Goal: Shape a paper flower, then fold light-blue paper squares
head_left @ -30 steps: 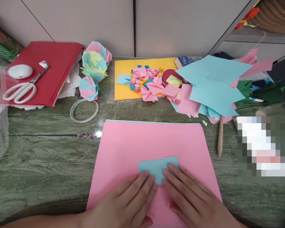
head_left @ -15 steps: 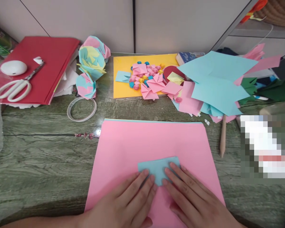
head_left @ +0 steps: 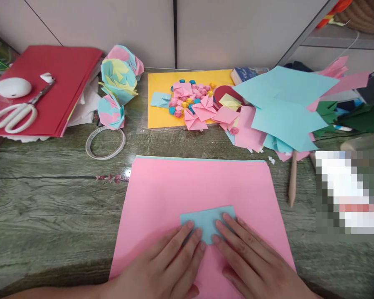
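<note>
A small light blue paper [head_left: 207, 220], its upper edge straight, lies on a stack of pink sheets [head_left: 162, 187] near the front of the table. My left hand [head_left: 165, 261] rests with outstretched fingertips on the paper's lower left part. On its right part lie the fingertips of my right hand [head_left: 255, 257], palm down and fingers extended. Both hands press the paper flat and hide its lower corners. Neither hand is wrapped round anything.
White-handled scissors [head_left: 21, 112] and a white case [head_left: 13, 87] lie on red sheets [head_left: 65, 62]. Folded paper flowers [head_left: 118, 79], a tape ring [head_left: 105, 143], a yellow sheet [head_left: 158, 118] with small paper pieces, blue paper shapes [head_left: 286, 108] and a wooden stick [head_left: 292, 178] surround the pink stack.
</note>
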`<state>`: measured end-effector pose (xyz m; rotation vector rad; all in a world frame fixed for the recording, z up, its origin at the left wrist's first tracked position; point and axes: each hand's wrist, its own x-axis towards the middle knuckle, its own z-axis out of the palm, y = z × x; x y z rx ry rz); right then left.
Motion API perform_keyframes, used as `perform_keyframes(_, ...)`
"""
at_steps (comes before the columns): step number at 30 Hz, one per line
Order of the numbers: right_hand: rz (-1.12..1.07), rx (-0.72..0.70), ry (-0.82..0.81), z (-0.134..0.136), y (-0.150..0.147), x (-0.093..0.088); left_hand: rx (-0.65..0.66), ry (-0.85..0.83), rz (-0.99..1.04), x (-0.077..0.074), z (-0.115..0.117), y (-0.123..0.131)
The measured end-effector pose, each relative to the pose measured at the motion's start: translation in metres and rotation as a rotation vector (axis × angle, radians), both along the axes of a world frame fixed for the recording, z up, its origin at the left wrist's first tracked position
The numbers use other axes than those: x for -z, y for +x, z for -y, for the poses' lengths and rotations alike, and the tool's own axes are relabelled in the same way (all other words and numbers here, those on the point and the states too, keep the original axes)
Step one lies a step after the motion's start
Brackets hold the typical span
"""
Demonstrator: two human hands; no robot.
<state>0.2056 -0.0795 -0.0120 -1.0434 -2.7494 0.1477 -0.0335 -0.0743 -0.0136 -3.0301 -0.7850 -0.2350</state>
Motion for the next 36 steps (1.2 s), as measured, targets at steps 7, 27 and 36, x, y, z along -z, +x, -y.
perform_keyframes(7,-0.001,0.007,0.015,0.0013,0.0002,0.0015,-0.005,-0.007,-0.008,-0.0016,0.0003,0.0001)
perform_keyframes(27,-0.006,0.039,-0.011,0.0032,-0.0004,0.0036,-0.001,-0.006,-0.009,-0.0003,0.0000,0.0001)
perform_keyframes(36,0.042,0.007,0.007,0.0022,-0.0008,0.0032,-0.032,-0.025,-0.004,0.0007,0.0012,0.0011)
